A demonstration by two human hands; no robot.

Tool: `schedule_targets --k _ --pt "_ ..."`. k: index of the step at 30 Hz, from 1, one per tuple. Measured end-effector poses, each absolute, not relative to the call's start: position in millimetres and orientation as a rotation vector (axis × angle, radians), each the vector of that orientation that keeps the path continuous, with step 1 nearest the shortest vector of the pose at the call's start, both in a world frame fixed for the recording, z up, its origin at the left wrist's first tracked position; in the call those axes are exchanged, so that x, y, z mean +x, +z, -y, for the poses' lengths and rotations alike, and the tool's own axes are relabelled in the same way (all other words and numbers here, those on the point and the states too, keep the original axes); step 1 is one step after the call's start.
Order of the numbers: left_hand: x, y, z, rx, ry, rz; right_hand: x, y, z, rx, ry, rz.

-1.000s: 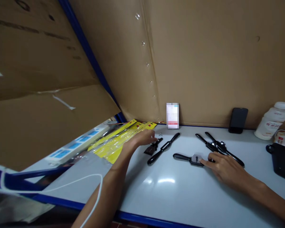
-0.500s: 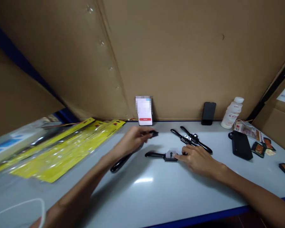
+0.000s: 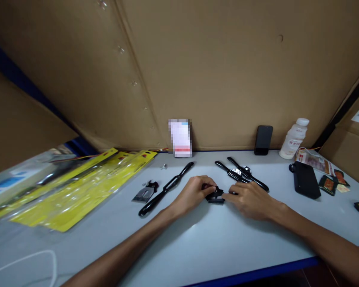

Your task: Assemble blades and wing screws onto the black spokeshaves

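Both my hands meet over a black two-handled tool [image 3: 215, 195] lying on the white table [image 3: 179, 239]. My left hand [image 3: 194, 193] curls over its left handle, fingers closed. My right hand [image 3: 248, 198] rests on its right end, fingertips pinching at the middle piece. A second black tool body [image 3: 167, 187] lies just left of my left hand. Beside that body sits a grey blade with a small black clamp [image 3: 145, 193]. Two more assembled black tools [image 3: 242, 175] lie crossed behind my right hand.
Yellow packaging sleeves [image 3: 83, 179] lie stacked at the left. A phone [image 3: 181, 137] and a dark phone [image 3: 263, 139] lean on the cardboard wall. A white bottle [image 3: 293, 138], a black pouch [image 3: 305, 180] and small packets [image 3: 329, 183] are at the right. A small screw [image 3: 164, 166] lies loose.
My left hand moved from the blade parts at the left over to the tool under my right hand. The view swung to the right.
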State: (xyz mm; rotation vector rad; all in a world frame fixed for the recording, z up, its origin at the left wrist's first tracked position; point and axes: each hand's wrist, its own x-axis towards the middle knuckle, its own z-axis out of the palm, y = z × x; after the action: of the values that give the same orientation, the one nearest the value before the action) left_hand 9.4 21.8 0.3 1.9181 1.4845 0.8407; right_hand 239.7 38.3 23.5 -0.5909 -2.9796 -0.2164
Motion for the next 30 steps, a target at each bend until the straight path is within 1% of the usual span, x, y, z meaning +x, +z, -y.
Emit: schedule_targets --k 7,15,22,27,30 --pt "10.5 1.6 -21.1 1.971 0.827 -1.418 240.0 21.1 -39.2 -0.544 -0.267 2.963" --pt "5.5 3.4 -21.1 2.137 0.752 -1.301 241.8 19.7 -42.0 -0.549 -0.206 2.940" --pt "-1.0 18.9 -13.6 2.289 0.505 -1.272 238.4 24.6 -40.1 -0.699 -0.067 2.900" --pt "-1.6 23.0 -8.4 2.390 0.400 -1.360 237.8 23.0 -40.2 -0.779 -0.091 2.853" --pt "1.2 23.6 -6.2 2.430 0.362 -1.393 238.4 22.9 -40.8 -0.755 -0.112 2.864"
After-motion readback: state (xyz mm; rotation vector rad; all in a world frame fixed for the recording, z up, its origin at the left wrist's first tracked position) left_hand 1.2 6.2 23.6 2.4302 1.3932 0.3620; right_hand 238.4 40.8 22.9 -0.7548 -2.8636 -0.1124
